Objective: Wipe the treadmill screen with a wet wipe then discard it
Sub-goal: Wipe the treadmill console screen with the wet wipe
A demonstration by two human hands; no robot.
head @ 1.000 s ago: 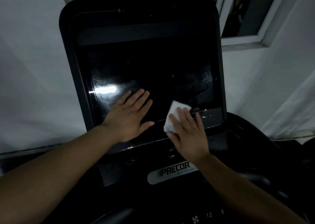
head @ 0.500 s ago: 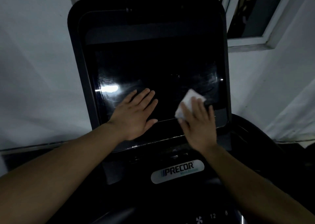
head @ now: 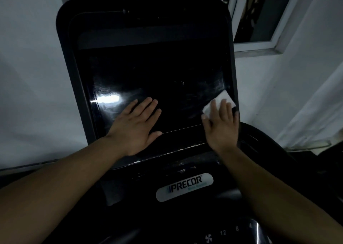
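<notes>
The treadmill screen (head: 167, 87) is a large glossy black panel in a dark rounded frame, tilted up in front of me. A bright reflection shows at its lower left. My left hand (head: 136, 125) lies flat on the lower middle of the glass, fingers spread, holding nothing. My right hand (head: 221, 125) presses a folded white wet wipe (head: 221, 99) against the lower right corner of the screen, at the frame's edge. The fingers cover the wipe's lower half. Faint smear marks show on the glass above the wipe.
Below the screen is a silver Precor badge (head: 184, 187) on the black console, with a fan icon and number keys (head: 222, 233) at the bottom. A white wall surrounds the console. A window frame (head: 259, 46) sits at the upper right, a pale curtain (head: 319, 102) to the right.
My right hand has slid the wipe rightward and up along the lower screen to its right edge. My left hand has stayed flat on the glass. The camera view shifted slightly.
</notes>
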